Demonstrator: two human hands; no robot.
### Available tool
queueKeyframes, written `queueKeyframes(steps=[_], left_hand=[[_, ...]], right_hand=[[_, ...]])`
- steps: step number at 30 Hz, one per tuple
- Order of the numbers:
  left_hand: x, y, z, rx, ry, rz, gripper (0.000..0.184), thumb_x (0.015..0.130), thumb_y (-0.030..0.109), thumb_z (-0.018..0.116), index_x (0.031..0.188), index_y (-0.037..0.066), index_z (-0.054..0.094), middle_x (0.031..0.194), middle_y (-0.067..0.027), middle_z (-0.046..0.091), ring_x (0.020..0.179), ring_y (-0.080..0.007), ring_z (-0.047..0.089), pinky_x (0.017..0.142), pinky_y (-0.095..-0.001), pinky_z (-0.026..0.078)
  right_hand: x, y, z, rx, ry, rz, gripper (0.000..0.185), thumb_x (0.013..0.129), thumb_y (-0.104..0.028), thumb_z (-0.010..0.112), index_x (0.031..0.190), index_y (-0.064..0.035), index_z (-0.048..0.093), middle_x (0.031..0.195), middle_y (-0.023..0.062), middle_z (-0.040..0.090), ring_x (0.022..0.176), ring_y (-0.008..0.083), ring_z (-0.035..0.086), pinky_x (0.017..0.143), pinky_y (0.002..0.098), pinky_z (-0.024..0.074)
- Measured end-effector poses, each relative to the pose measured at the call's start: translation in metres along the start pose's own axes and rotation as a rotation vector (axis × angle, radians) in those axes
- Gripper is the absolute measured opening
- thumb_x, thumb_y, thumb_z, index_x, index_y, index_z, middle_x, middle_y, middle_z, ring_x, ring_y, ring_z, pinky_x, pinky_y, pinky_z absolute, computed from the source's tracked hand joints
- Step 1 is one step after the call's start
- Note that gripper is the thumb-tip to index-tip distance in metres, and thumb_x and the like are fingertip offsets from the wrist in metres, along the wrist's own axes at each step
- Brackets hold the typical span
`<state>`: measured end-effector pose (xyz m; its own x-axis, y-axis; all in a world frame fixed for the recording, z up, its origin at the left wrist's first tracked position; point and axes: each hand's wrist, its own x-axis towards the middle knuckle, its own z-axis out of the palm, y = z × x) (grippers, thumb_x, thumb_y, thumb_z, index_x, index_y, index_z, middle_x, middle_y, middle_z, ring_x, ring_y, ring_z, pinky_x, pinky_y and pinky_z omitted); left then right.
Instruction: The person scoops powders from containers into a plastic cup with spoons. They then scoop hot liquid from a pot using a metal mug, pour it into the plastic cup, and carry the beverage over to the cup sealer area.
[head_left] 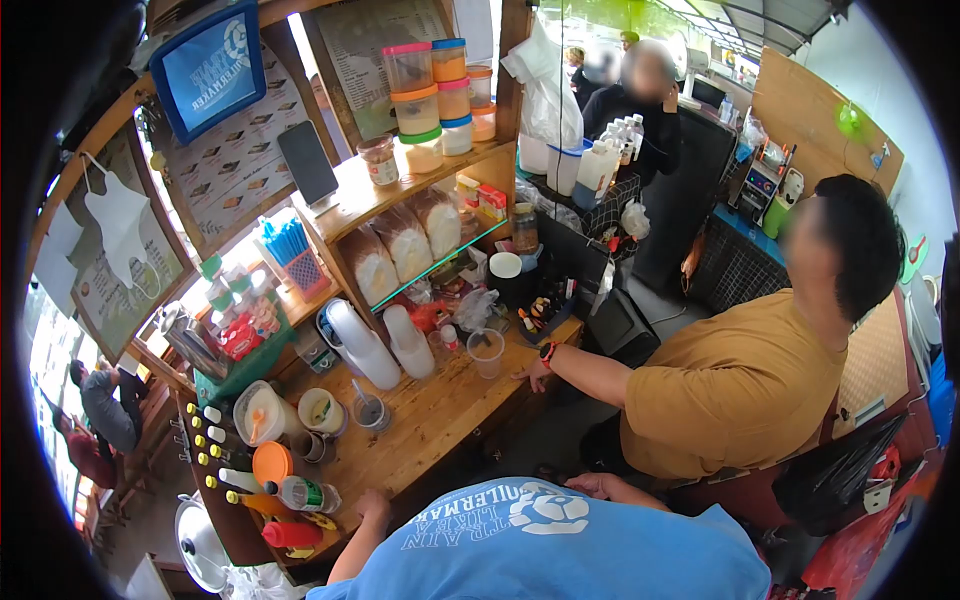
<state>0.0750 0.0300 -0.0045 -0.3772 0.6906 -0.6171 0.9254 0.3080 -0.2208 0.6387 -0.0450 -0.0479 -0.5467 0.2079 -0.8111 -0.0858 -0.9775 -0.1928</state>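
Note:
My left hand (373,508) rests at the near edge of the wooden counter (435,430), its fingers too small and foreshortened to read. Low in front of my blue shirt (560,550) is my right hand (598,486), partly covered by the shirt; whether it holds anything is hidden. Closest to my left hand stands a clear bottle with a green label (305,495). Farther along the counter is a clear cup with dark contents and a spoon (371,413). An empty-looking clear cup (486,352) stands near a co-worker's hand (538,375), which leans on the counter.
Tubs (258,412), an orange lid (272,462) and a red bottle (292,534) crowd the left end. Stacked cups (365,350) stand before a shelf with bagged bread (405,240). A co-worker in a mustard shirt (730,380) stands to my right; another person is behind the black equipment.

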Motion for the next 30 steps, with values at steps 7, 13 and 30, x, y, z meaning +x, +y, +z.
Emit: queueKeyframes(steps=[7,13,30], left_hand=[[-0.001,0.0,-0.001,-0.017,0.017,0.001,0.04,0.086,0.018,0.069,0.125,0.009,0.065,0.128,-0.0085,0.066,0.111,-0.0306,0.068,0.069,-0.0509,0.059],[0.001,0.002,0.001,-0.074,0.021,-0.053,0.037,0.085,0.017,0.07,0.121,0.009,0.067,0.126,-0.0091,0.067,0.111,-0.0315,0.068,0.071,-0.0511,0.059],[-0.004,0.004,-0.004,0.005,-0.005,-0.049,0.044,0.085,0.02,0.071,0.127,0.01,0.063,0.13,-0.0075,0.063,0.114,-0.0308,0.066,0.067,-0.0497,0.06]], right_hand=[[0.0,0.0,0.004,0.007,0.076,0.022,0.034,0.093,-0.032,0.066,0.116,-0.0067,0.067,0.115,0.0075,0.071,0.107,0.0219,0.066,0.097,0.043,0.0486],[-0.01,0.003,0.008,0.11,0.021,-0.072,0.033,0.093,-0.03,0.069,0.112,-0.0033,0.069,0.107,0.0115,0.074,0.093,0.0211,0.071,0.085,0.0371,0.0584],[-0.016,-0.006,0.023,0.051,0.019,0.027,0.041,0.097,-0.034,0.062,0.126,-0.0048,0.062,0.127,0.0094,0.067,0.116,0.0251,0.062,0.105,0.0448,0.0432]])
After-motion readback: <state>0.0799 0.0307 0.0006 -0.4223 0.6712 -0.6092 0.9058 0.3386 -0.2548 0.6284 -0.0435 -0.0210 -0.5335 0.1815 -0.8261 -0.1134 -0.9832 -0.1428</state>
